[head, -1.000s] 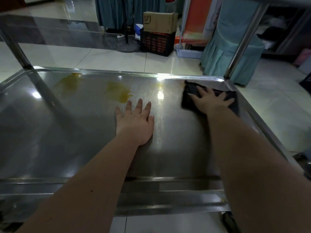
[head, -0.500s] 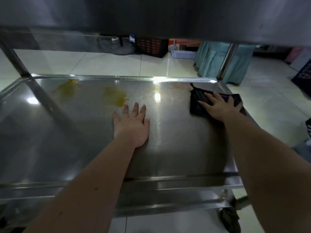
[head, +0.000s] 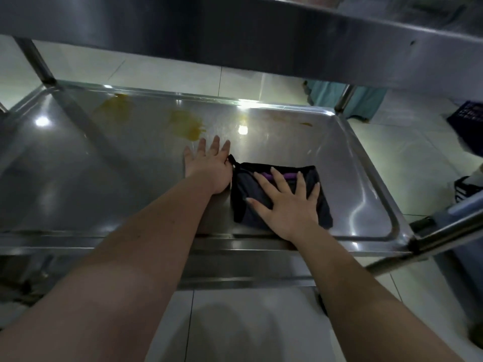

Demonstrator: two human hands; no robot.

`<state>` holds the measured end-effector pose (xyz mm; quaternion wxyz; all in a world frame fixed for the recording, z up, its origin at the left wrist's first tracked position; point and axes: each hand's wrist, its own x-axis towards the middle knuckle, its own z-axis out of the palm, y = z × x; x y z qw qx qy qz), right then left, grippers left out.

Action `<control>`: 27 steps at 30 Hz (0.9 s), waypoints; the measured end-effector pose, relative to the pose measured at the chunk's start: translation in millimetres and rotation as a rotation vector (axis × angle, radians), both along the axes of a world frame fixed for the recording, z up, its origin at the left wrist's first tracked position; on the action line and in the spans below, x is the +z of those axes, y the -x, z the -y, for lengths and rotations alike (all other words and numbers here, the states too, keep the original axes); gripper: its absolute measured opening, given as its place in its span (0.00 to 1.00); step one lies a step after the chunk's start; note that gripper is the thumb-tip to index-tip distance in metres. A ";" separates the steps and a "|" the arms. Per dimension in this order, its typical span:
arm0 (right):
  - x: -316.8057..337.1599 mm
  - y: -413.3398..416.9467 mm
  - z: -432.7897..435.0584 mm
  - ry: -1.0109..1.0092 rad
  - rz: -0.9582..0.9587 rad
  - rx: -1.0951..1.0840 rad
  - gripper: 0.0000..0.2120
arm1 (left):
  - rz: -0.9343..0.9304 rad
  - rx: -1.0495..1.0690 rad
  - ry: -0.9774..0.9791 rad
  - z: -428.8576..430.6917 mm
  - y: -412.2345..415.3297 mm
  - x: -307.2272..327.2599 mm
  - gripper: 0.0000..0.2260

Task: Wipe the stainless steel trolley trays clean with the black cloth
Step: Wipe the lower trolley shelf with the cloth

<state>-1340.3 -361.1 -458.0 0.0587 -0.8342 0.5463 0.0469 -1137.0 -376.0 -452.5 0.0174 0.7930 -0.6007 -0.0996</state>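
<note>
Stainless trolley tray (head: 78, 184), lower tier. From left, we see yellow stains (head: 189, 126) near the far rim, not yet wiped. Our left hand (head: 209, 169) lies flat with straight fingers, bracing on the steel. Just beside it, our right hand (head: 288, 205), fingers spread, presses the black cloth (head: 241, 202) near the front rim. Risk, as we judge it: short strokes would miss the stains, and the bracing palm could slide on smooth steel.

The tray (head: 366, 178) is shiny silver-grey steel with white spots of reflected light. Yellow-brown stains (head: 188, 125) smear its far side. The cloth (head: 245, 194) is black, with a purple stripe (head: 287, 175) near its far edge. The shelf (head: 235, 30) above is dull grey. The floor (head: 167, 71) is pale cream tile crossed by thin grey lines. A drape (head: 366, 100) is teal; a crate (head: 467, 116) is dark with a grid pattern.
</note>
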 end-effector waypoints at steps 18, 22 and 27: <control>-2.8 -18.8 -26.8 -0.019 0.061 0.067 0.34 | 0.136 -0.031 0.075 -31.5 -74.2 -12.3 0.27; -0.5 -53.0 48.7 -0.045 0.059 -0.050 0.38 | 0.114 -0.038 0.062 -26.5 -73.0 -11.2 0.26; 1.3 -99.9 128.3 -0.073 0.080 -0.107 0.41 | 0.112 -0.038 0.071 -22.2 -76.4 -15.2 0.26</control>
